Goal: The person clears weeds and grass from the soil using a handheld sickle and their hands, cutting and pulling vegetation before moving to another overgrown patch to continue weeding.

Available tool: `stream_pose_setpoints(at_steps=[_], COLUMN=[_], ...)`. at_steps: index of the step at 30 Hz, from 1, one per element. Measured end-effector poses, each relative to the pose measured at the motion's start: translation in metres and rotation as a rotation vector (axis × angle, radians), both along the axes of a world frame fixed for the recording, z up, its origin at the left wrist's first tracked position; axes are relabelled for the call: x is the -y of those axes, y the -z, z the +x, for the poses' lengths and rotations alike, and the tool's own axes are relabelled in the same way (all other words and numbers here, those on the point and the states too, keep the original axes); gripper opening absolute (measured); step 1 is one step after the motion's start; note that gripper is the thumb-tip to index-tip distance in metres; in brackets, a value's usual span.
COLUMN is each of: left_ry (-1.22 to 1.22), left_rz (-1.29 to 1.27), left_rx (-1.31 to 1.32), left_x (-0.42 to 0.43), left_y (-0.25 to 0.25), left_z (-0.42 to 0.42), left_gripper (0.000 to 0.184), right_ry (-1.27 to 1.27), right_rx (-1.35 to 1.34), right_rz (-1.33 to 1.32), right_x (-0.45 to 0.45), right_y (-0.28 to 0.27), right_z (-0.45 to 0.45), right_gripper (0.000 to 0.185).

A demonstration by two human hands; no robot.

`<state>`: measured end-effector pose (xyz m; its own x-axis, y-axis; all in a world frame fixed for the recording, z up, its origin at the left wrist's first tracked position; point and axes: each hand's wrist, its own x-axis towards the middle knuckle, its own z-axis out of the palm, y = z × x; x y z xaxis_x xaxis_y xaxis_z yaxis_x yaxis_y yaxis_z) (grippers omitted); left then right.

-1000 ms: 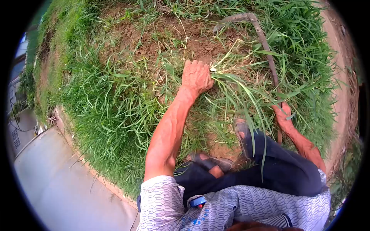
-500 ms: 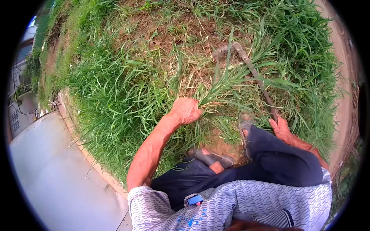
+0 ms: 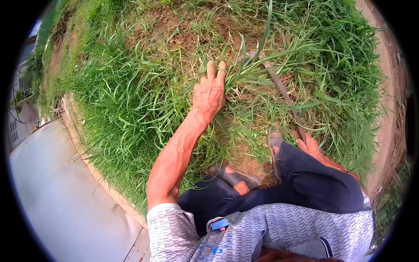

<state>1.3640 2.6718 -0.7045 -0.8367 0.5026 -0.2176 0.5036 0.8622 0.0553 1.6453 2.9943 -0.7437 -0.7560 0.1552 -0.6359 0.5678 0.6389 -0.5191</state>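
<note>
My left hand [image 3: 209, 92] reaches forward over the grass, its index and middle fingers stretched out and the rest curled. A tuft of long green grass blades [image 3: 251, 65] fans out to the right from the thumb side of this hand, seemingly held there. My right hand [image 3: 309, 146] is closed around the lower end of the handle of a small hoe [image 3: 281, 87], beside my right knee. The handle slants up and left. The hoe's head [image 3: 249, 54] lies at the far end, partly covered by grass blades.
Thick green grass [image 3: 118, 100] stands left and right of a patch of bare brown soil [image 3: 168, 26]. My sandalled feet [image 3: 238, 178] are just below the hands. A pale flat surface [image 3: 65, 192] lies at left, behind a low edge. A dirt path [image 3: 384, 87] runs along the right.
My left hand has moved forward, carrying the grass tuft along, and two of its fingers have stretched out. My right hand and the hoe have shifted slightly left.
</note>
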Motion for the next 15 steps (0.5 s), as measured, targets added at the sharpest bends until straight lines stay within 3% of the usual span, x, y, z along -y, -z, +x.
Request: stream_pose_setpoints(at_steps=[2, 4, 5, 7, 9, 10, 12, 14, 15], left_ry=[0.011, 0.044, -0.002, 0.006, 0.045, 0.044, 0.087, 0.052, 0.154], left_rz=[-0.021, -0.077, 0.040, 0.052, 0.064, 0.068, 0.037, -0.042, -0.021], left_rx=[0.008, 0.108, 0.068, 0.095, 0.145, 0.158, 0.148, 0.182, 0.227], left_x=[0.000, 0.008, 0.010, 0.010, 0.013, 0.018, 0.035, 0.043, 0.043], left_y=[0.009, 0.026, 0.030, 0.027, 0.018, 0.016, 0.005, -0.016, -0.020], left_z=[-0.002, 0.000, -0.001, -0.008, -0.007, -0.001, 0.007, 0.009, 0.009], left_gripper=[0.055, 0.030, 0.010, 0.011, 0.011, 0.011, 0.013, 0.012, 0.013], right_ry=[0.032, 0.036, 0.064, 0.093, 0.326, 0.328, -0.004, 0.015, 0.011], right_rx=[0.087, 0.167, 0.149, 0.111, 0.342, 0.355, 0.312, 0.195, 0.202], right_rz=[-0.103, -0.206, -0.241, -0.262, -0.299, -0.293, -0.093, -0.068, -0.066], right_x=[-0.003, -0.010, -0.002, 0.014, 0.029, 0.022, -0.005, -0.042, -0.054], right_y=[0.002, -0.004, -0.016, -0.031, -0.044, -0.046, -0.038, -0.022, -0.026], right_z=[0.004, -0.022, -0.037, -0.079, -0.104, -0.086, -0.022, 0.066, 0.084], right_gripper=[0.026, 0.026, 0.028, 0.030, 0.027, 0.027, 0.027, 0.039, 0.039])
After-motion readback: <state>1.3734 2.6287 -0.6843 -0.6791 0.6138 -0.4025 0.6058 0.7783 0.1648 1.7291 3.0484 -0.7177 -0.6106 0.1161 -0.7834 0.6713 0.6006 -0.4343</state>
